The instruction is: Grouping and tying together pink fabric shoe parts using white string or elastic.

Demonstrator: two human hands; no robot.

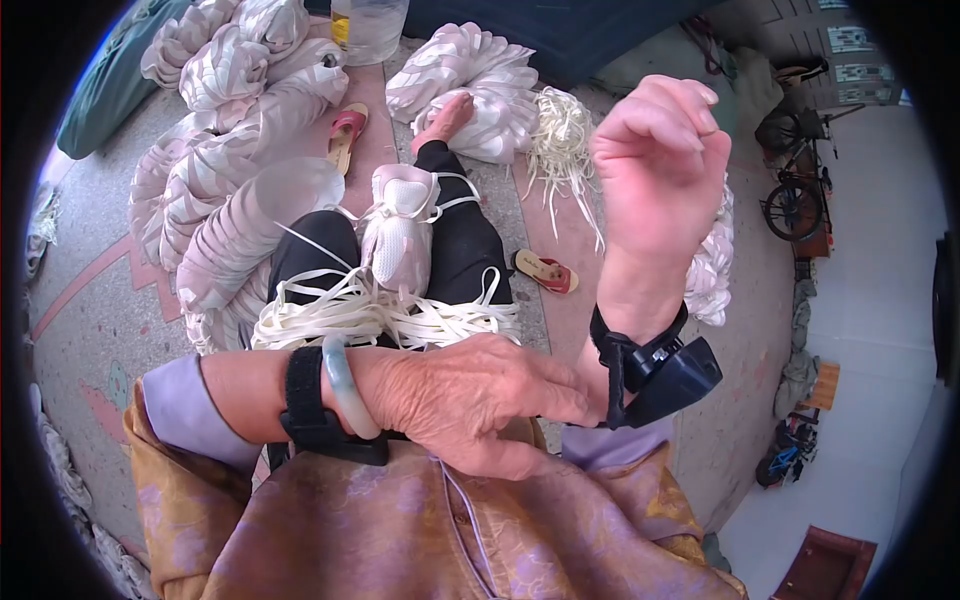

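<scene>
My left hand [475, 402] reaches across my lap with fingers stretched out and thumb apart. Its fingertips touch my right forearm by the black strapped device [655, 375] on that wrist. Raised at the right, my right hand [665, 165] has its fingers curled in toward the palm, and nothing shows in them. A pale pink and white shoe upper [400, 230] rests between my legs, toe toward me, with a lace at its opening. Loose cream shoelaces [330, 318] lie in a heap over my thighs.
Stacks of nested shoe uppers [235, 195] line the floor at left, with another pile [465, 85] ahead. A bundle of laces [562, 140] lies by that pile. Red sandals [547, 271] sit on the floor. A clear plastic container [375, 28] stands far ahead; a bicycle [795, 205] is at right.
</scene>
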